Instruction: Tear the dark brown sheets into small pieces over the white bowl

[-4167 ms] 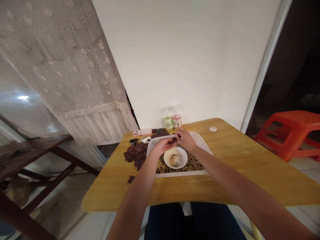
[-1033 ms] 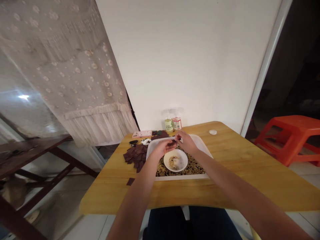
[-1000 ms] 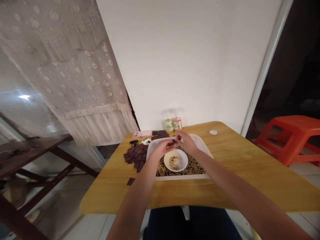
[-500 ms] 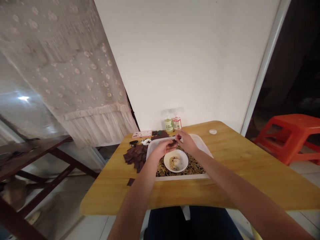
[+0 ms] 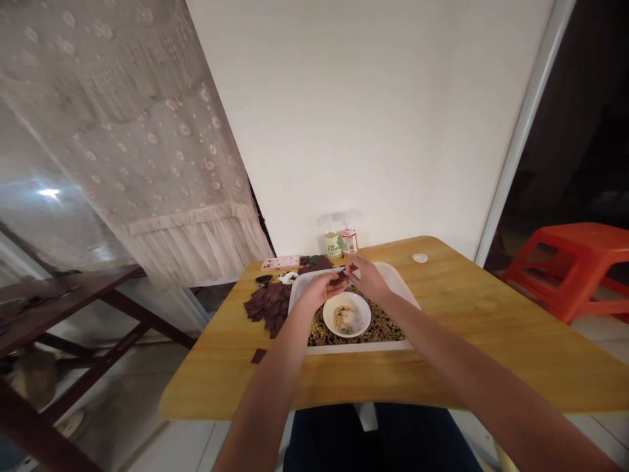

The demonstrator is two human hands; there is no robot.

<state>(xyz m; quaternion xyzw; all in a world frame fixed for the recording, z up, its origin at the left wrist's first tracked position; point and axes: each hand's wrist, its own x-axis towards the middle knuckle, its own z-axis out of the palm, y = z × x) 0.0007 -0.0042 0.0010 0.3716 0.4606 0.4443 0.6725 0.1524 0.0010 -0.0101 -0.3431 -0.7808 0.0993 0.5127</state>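
Observation:
My left hand and my right hand meet above the far part of a white tray. Both pinch one small dark brown piece between their fingertips. Under them a small white bowl with pale beans sits in the tray, on a layer of mixed dark and pale beans. A heap of similar dark brown pieces lies on the wooden table just left of the tray.
Two small bottles stand at the table's far edge against the wall. A pink phone lies left of them, a white cap at the far right. One stray dark piece lies near the front left. An orange stool stands right.
Both hands stay over the tray, still pinching the dark piece. Only the view shifts slightly.

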